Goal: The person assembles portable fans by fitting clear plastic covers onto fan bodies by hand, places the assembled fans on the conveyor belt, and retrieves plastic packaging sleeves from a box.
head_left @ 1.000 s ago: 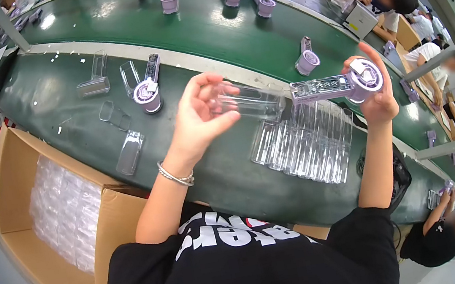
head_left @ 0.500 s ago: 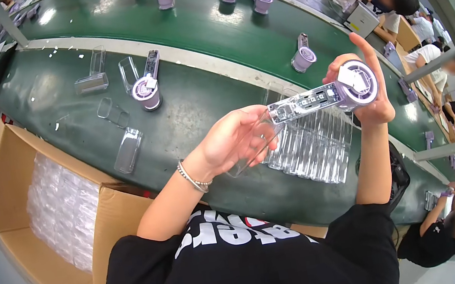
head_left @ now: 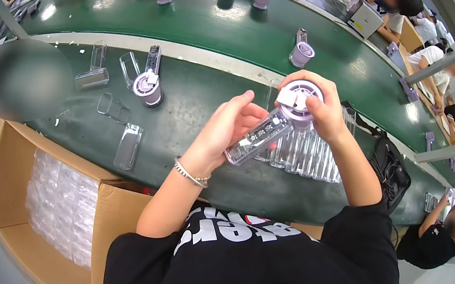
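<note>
My right hand [head_left: 317,104] grips the round lilac head of a device [head_left: 300,100], with its thumb on the rim. The device's handle, with a circuit board showing, lies inside a clear plastic cover [head_left: 240,148] that points down and to the left. Beside that cover is my left hand [head_left: 236,121], palm up with its fingers spread behind the cover and partly hidden by it. Beneath the held device, a row of clear covers [head_left: 308,155] lies on the green table. Another lilac device [head_left: 148,86] rests further left.
Loose clear covers [head_left: 129,146] lie on the left of the table [head_left: 186,110]. An open carton [head_left: 8,197] holds wrapped clear plastic parts [head_left: 64,208]. Several lilac devices stand on the green belt [head_left: 189,22]. A black bag [head_left: 391,168] is at the right. Co-workers sit further right.
The device has moved left and down, and its handle has gone into the clear cover. My right hand has closed further round the head. My left fingers have loosened from the cover.
</note>
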Motion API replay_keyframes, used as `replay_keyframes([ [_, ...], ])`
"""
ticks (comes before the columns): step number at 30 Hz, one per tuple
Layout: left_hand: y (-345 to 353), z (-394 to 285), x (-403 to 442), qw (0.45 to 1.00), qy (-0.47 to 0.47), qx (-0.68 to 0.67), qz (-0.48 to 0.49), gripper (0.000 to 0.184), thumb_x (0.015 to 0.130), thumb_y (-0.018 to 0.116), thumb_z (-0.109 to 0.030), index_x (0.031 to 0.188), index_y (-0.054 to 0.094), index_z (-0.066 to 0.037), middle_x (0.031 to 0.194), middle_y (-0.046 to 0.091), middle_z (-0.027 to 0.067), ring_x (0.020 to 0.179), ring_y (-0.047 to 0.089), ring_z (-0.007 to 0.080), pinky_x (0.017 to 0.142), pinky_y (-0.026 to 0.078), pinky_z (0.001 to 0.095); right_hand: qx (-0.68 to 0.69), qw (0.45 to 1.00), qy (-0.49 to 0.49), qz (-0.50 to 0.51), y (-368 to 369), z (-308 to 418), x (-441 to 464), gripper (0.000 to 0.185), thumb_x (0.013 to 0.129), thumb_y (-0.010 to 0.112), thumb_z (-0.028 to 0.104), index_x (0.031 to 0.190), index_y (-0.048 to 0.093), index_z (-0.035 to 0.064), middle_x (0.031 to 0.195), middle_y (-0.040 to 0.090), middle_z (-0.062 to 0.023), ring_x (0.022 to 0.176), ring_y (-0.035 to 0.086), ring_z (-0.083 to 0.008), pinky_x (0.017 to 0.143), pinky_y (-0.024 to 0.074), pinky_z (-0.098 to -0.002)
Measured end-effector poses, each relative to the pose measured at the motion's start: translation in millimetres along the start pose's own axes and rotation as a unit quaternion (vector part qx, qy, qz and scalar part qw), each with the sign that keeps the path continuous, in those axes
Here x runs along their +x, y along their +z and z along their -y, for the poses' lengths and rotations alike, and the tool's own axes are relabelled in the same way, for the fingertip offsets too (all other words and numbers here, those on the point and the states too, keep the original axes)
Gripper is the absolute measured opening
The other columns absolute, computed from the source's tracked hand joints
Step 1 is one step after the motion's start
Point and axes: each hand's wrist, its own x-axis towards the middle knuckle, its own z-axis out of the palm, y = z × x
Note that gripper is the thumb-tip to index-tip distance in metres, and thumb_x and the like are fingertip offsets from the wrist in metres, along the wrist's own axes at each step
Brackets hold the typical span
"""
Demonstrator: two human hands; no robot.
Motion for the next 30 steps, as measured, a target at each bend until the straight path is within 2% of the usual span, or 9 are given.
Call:
replay_keyframes([
  [1, 4.9, -7.1, -4.5, 0.994, 0.040, 0.102, -0.024, 0.043, 0.096, 0.045, -0.035, 0.107, 0.059, 0.005, 0.094, 0.066, 0.0183, 0.074, 0.067, 0.0203, 0.070, 0.054, 0.0293, -0.004, 1.000, -0.018, -0.019, 3.0, 0.7, 1.7, 0.042, 0.080, 0.063, 0.037, 0.095, 0.062, -0.0022, 0.080, 0.063, -0.0044, 0.075, 0.058, -0.0098, 0.070, 0.0464, -0.0243],
  [2, 9.3, -6.5, -5.7, 0.961, 0.080, 0.259, -0.045, 0.040, 0.089, 0.061, -0.028, 0.109, 0.058, 0.005, 0.091, 0.068, 0.0142, 0.077, 0.065, 0.0160, 0.074, 0.050, 0.0270, -0.025, 0.999, -0.004, -0.042, 4.9, 1.1, 3.0, 0.038, 0.082, 0.062, 0.034, 0.094, 0.062, -0.0024, 0.080, 0.063, -0.0042, 0.074, 0.057, -0.0094, 0.069, 0.0460, -0.0243],
  [3, 23.2, -14.8, -13.3, 0.886, 0.142, 0.436, -0.065, 0.044, 0.078, 0.074, -0.023, 0.108, 0.060, 0.005, 0.085, 0.068, 0.0096, 0.077, 0.064, 0.0141, 0.072, 0.050, 0.0273, -0.047, 0.997, 0.010, -0.065, 6.3, 1.0, 4.1, 0.034, 0.085, 0.061, 0.031, 0.093, 0.063, -0.0026, 0.079, 0.063, -0.0041, 0.073, 0.056, -0.0091, 0.068, 0.0456, -0.0243],
  [5, 31.2, -12.9, -14.3, 0.851, 0.124, 0.491, -0.138, 0.048, 0.072, 0.079, -0.027, 0.104, 0.062, 0.005, 0.080, 0.068, 0.0072, 0.076, 0.063, 0.0138, 0.070, 0.050, 0.0285, -0.038, 0.997, 0.029, -0.068, 9.4, -1.8, 4.8, 0.032, 0.087, 0.059, 0.028, 0.091, 0.063, -0.0028, 0.079, 0.063, -0.0038, 0.072, 0.055, -0.0087, 0.067, 0.0450, -0.0244],
  [12, 8.6, -0.6, -1.8, 0.939, 0.051, 0.328, -0.089, 0.040, 0.080, 0.074, -0.032, 0.096, 0.065, 0.004, 0.077, 0.064, 0.0029, 0.065, 0.059, 0.0072, 0.055, 0.048, 0.0207, -0.066, 0.985, 0.100, -0.125, 18.8, 5.7, -2.6, 0.034, 0.088, 0.059, 0.031, 0.091, 0.063, -0.0031, 0.078, 0.063, -0.0062, 0.073, 0.055, -0.0103, 0.067, 0.0444, -0.0255],
  [18, 14.5, 8.7, -2.3, 0.929, 0.070, 0.351, -0.092, 0.037, 0.082, 0.073, -0.030, 0.095, 0.064, 0.004, 0.076, 0.064, 0.0021, 0.059, 0.057, 0.0055, 0.053, 0.048, 0.0211, -0.070, 0.985, 0.080, -0.134, 16.9, -0.5, -3.7, 0.035, 0.090, 0.056, 0.030, 0.088, 0.063, -0.0037, 0.075, 0.062, -0.0047, 0.070, 0.054, -0.0096, 0.065, 0.0431, -0.0246],
  [19, 18.9, 14.2, -2.8, 0.932, 0.096, 0.332, -0.105, 0.038, 0.080, 0.072, -0.031, 0.092, 0.065, 0.004, 0.062, 0.061, 0.0041, 0.053, 0.056, 0.0072, 0.049, 0.044, 0.0236, -0.056, 0.988, 0.074, -0.126, 13.3, -2.2, -0.7, 0.035, 0.090, 0.055, 0.030, 0.086, 0.063, -0.0040, 0.074, 0.061, -0.0037, 0.068, 0.053, -0.0091, 0.064, 0.0424, -0.0242],
  [22, 33.7, 11.0, -8.7, 0.925, 0.069, 0.347, -0.142, 0.037, 0.081, 0.071, -0.032, 0.088, 0.064, 0.004, 0.061, 0.060, 0.0048, 0.053, 0.055, 0.0075, 0.050, 0.044, 0.0246, -0.008, 0.990, 0.103, -0.098, 9.2, -5.2, 5.7, 0.037, 0.090, 0.054, 0.030, 0.081, 0.063, -0.0044, 0.070, 0.060, -0.0018, 0.065, 0.050, -0.0078, 0.061, 0.0399, -0.0241],
  [30, 20.7, 12.6, 0.9, 0.905, 0.055, 0.400, -0.134, 0.031, 0.085, 0.067, -0.030, 0.089, 0.063, 0.001, 0.071, 0.064, 0.0007, 0.058, 0.055, 0.0046, 0.052, 0.045, 0.0207, -0.071, 0.977, 0.102, -0.174, 17.4, -12.2, 3.0, 0.036, 0.088, 0.057, 0.031, 0.080, 0.063, -0.0040, 0.065, 0.058, -0.0035, 0.065, 0.050, -0.0091, 0.061, 0.0408, -0.0257],
])
